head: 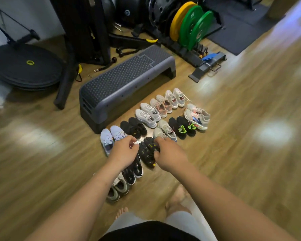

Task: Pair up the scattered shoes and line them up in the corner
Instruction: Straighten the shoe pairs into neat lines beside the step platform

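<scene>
The right hand grips the black toe shoes, a dark pair with small yellow marks. Its thumb is on their near side and its fingers are curled over the far side. The pair lies on the wooden floor in the front row, between the black-and-white sneakers and the grey-white pair. The left hand hangs just beside them with its fingers curled, but whether they pinch the shoes or only come near cannot be told. The step in hand seems to be seating this pair in line. To do it well, the person should press both shoes sole-down and touching each other, turn the toes the same way as their neighbours, and slide rather than lift, so the light-blue pair behind is not knocked askew. The rows run alongside the step platform, so most of the sorting looks done. As for writing, the multicoloured pair carries a blue mark that looks like a letter N, though no brand name can be read. The green weight plates bear pale lettering too blurred to make out.
</scene>
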The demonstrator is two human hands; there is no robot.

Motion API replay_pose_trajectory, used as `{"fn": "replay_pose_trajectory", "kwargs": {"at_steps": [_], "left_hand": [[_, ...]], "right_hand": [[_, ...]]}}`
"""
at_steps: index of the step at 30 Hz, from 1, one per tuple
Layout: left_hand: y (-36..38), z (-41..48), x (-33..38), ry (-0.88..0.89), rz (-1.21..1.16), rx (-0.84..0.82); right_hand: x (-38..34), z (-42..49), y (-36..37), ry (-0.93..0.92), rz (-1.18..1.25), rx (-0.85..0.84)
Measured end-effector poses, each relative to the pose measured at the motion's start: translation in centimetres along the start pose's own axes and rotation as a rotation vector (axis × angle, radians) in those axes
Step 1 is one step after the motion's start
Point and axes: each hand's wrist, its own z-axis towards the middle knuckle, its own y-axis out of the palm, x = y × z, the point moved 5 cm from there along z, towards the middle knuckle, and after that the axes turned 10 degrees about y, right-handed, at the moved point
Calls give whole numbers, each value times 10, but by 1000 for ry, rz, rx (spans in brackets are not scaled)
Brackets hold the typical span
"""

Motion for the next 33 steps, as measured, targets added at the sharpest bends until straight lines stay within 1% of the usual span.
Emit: {"fn": "replay_pose_trajectory", "kwargs": {"at_steps": [3, 9, 16, 20, 26, 29, 33], "left_hand": [[33, 38, 48, 8, 17, 0], [95, 116, 149, 112, 135, -17], [150, 199, 225, 171, 209, -45], [189, 262, 258, 169, 187, -94], [243, 358, 320, 218, 148, -225], [245, 407, 349, 233, 144, -197], [233, 463, 368, 144, 108, -114]], "right_hand": [[56, 41, -30, 22, 32, 11], [165, 105, -98, 59, 63, 22], [262, 197, -173, 125, 82, 44], [305, 247, -210, 182, 122, 79], [363, 303, -253, 310, 123, 31], [376, 345, -280, 313, 113, 8], [369, 415, -308, 223, 48, -44]]}}
